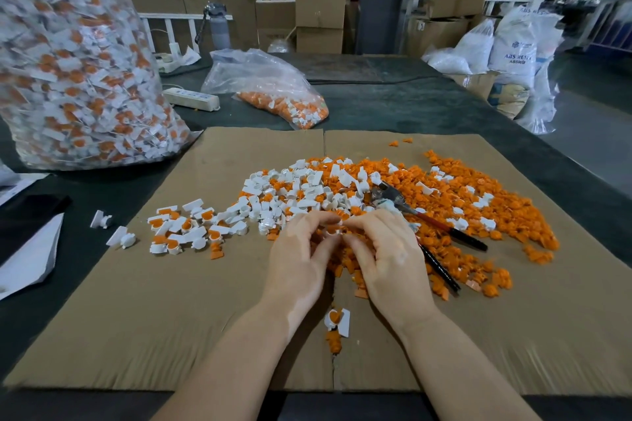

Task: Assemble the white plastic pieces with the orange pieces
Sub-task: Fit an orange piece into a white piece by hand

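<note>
Over cardboard [171, 301], left hand [297, 260] and right hand [386, 256] pinch a white piece [332, 232] between fingertips.

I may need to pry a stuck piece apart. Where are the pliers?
In the head view, the pliers lie on the cardboard sheet, right of centre on the orange pieces, their dark handles reaching toward the right hand.
</note>
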